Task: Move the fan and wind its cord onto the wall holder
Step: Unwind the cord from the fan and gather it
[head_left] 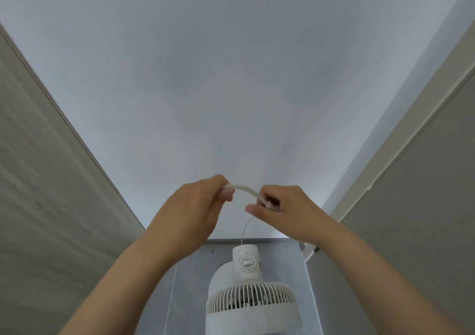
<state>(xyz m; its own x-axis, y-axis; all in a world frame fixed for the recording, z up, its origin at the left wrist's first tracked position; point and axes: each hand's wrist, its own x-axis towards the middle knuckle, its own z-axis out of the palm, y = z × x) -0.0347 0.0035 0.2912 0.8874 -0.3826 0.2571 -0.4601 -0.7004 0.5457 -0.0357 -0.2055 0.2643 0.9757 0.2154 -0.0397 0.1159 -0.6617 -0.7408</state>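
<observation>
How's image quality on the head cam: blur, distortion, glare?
Head view: strong wide-angle distortion, wall edges splay outward toward the frame corners; soft, even light, no glare or hard shadows; left hand and right hand slightly soft, likely motion blur; cord between them readable; fan grille fairly sharp, cropped at the bottom.

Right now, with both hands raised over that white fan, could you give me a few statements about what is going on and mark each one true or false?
1. Both bare hands, left hand and right hand, grip one thick white cord piece that arches between them. True.
2. The white plastic fan with a slatted grille sits below the hands. True.
3. The fan's round dial is black. False: it is white.
4. A thin white cord runs from the right hand down to the fan. True.
5. The left hand rests on the fan's grille. False: it is up on the cord, clear of the fan.
</observation>
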